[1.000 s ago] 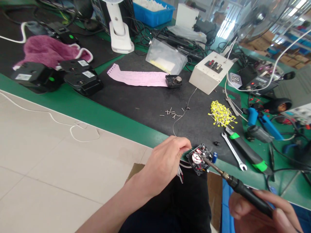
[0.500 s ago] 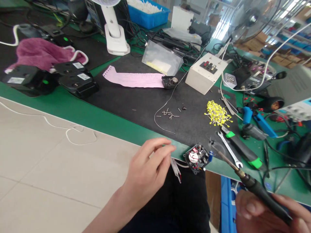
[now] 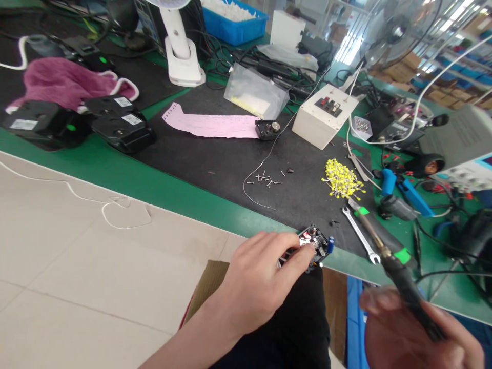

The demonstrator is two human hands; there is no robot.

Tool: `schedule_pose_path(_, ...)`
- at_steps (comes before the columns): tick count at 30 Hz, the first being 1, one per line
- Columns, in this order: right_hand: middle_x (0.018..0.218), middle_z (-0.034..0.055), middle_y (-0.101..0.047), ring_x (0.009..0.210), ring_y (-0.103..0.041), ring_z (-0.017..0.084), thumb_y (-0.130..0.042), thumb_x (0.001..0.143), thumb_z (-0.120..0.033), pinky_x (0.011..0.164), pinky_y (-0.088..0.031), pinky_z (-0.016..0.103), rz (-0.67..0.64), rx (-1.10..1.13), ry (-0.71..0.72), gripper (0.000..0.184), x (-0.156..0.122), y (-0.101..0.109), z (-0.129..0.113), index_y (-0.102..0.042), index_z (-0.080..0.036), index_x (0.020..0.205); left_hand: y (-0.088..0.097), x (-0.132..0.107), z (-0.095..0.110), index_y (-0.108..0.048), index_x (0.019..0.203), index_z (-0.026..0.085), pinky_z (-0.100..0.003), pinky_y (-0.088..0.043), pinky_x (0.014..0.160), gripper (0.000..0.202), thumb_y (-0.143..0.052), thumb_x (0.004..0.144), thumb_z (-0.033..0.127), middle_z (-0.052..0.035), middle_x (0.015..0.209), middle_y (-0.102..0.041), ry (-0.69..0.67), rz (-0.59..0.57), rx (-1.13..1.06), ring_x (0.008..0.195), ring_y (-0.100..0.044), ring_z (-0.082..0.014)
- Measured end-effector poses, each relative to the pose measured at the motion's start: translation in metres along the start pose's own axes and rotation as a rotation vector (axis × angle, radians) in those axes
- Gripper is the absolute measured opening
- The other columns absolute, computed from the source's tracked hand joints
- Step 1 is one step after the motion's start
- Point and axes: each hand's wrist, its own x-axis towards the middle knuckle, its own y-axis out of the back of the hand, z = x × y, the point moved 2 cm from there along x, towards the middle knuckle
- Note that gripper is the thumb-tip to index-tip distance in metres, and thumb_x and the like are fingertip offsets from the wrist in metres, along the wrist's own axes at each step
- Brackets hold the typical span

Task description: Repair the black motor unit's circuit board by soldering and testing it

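A small open black electronic unit [image 3: 319, 238], with wires, metal parts and a blue component at its right side, sits at the bench's front edge. My left hand [image 3: 265, 277] reaches over its left half, thumb and fingers closed on it. The fingers hide its round white part, so the exact grip point is covered. In my right hand [image 3: 418, 328], lower right, is a soldering iron [image 3: 400, 279], held like a pen. Its tip points up and left, over the utility knife [image 3: 388, 236] and apart from the unit. The right hand is somewhat blurred.
An open-end wrench [image 3: 361, 236] lies right of the unit. Behind are yellow-headed parts [image 3: 340, 179], loose pins [image 3: 265, 179], a thin wire [image 3: 246, 189], a white switch box [image 3: 323, 115] and a pink strip [image 3: 215, 126]. Black housings [image 3: 119, 125] stand at left.
My left hand has moved right onto the unit and closed on it. The soldering iron has drawn back from beside the unit, and its tip now lies farther right and up.
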Motion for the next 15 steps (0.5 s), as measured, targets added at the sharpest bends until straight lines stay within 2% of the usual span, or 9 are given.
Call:
schedule_pose_path(2, 0.111, 0.0091, -0.075, 0.092, -0.073, 0.026, -0.062, 0.102, -0.025, 0.074, -0.062, 0.042, -0.047, -0.113, 0.068, 0.029, 0.001, -0.013, 0.001, -0.073, -0.026, 0.129, -0.001, -0.004, 0.003, -0.071, 0.121, 0.020, -0.030, -0.052, 0.071, 0.026, -0.067, 0.097, 0.011, -0.0045, 0.103, -0.077, -0.029, 0.007, 0.026, 0.081, -0.069, -0.0158)
schedule_pose_path(4, 0.120, 0.0116, -0.072, 0.100, -0.073, 0.029, -0.069, 0.094, -0.013, 0.078, -0.062, 0.044, -0.136, -0.188, 0.107, 0.041, 0.003, -0.022, 0.005, -0.070, -0.025, 0.133, -0.004, -0.009, 0.005, -0.070, 0.121, 0.018, -0.030, -0.053, 0.073, 0.030, -0.070, 0.093, 0.008, -0.0048, 0.102, -0.078, -0.009, 0.051, 0.030, 0.080, -0.070, -0.0162)
schedule_pose_path(8, 0.132, 0.0137, -0.066, 0.113, -0.069, 0.029, -0.084, 0.077, 0.000, 0.095, -0.057, 0.045, -0.340, -0.384, 0.266, 0.075, 0.007, -0.033, 0.011, -0.060, -0.023, 0.144, -0.011, -0.019, 0.011, -0.070, 0.109, 0.017, -0.028, -0.057, 0.080, 0.025, -0.071, 0.089, 0.003, -0.0035, 0.097, -0.078, 0.158, 0.202, -0.094, 0.084, -0.073, -0.0153)
schedule_pose_path(12, 0.136, 0.0141, -0.063, 0.120, -0.066, 0.028, -0.084, 0.077, 0.001, 0.100, -0.056, 0.042, -0.395, -0.479, 0.327, 0.079, 0.008, -0.041, 0.015, -0.056, -0.020, 0.148, -0.017, -0.021, 0.013, -0.073, 0.104, 0.020, -0.024, -0.059, 0.081, 0.019, -0.067, 0.094, 0.005, -0.0033, 0.097, -0.075, 0.341, 0.245, -0.293, 0.088, -0.073, -0.0139)
schedule_pose_path(15, 0.133, 0.0133, -0.065, 0.117, -0.068, 0.027, -0.083, 0.079, -0.002, 0.096, -0.057, 0.041, -0.387, -0.476, 0.344, 0.074, 0.007, -0.043, 0.017, -0.057, -0.019, 0.147, -0.020, -0.021, 0.012, -0.076, 0.101, 0.021, -0.023, -0.060, 0.081, 0.018, -0.067, 0.095, 0.007, -0.0040, 0.099, -0.071, 0.395, 0.267, -0.334, 0.090, -0.072, -0.0133)
